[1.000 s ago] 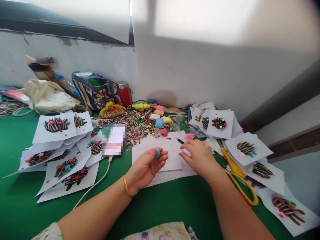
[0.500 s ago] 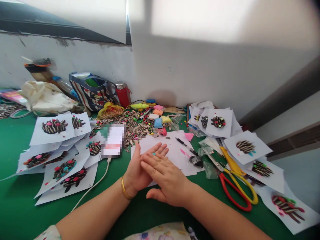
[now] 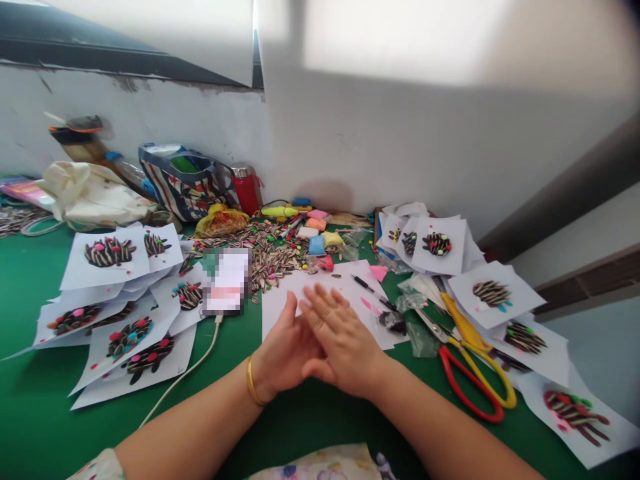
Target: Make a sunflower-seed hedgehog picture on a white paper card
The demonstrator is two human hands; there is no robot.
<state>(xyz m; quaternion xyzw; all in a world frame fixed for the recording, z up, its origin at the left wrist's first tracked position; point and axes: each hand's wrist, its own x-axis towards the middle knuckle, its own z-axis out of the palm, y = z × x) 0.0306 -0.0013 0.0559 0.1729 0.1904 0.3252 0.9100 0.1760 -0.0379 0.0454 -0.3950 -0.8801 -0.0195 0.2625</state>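
Observation:
My left hand (image 3: 287,350) is palm up and slightly cupped, its thumb raised. Across it lies my right hand (image 3: 343,337), palm down with long straight fingers. The two palms are pressed together; the small piece of blue clay seen between them a moment ago is now hidden. Below and beyond the hands are white sheets of paper (image 3: 280,300), with a black pen (image 3: 367,288) on them. Soft clay packs, including a blue one (image 3: 317,246) and a yellow one (image 3: 332,239), lie farther back beside a heap of striped sunflower seeds (image 3: 270,263).
Stacked cards with seed hedgehogs stand at left (image 3: 105,280) and right (image 3: 493,270). Red-and-yellow scissors (image 3: 470,380) and a yellow cutter (image 3: 463,320) lie at right. A phone (image 3: 226,283) with a white cable (image 3: 200,363) is at left. A bag (image 3: 183,187) and red flask (image 3: 245,190) stand behind.
My right hand has slid back toward me and turned, its fingers now pointing more upward. The left hand has shifted slightly, and the blue clay has gone out of sight between the palms.

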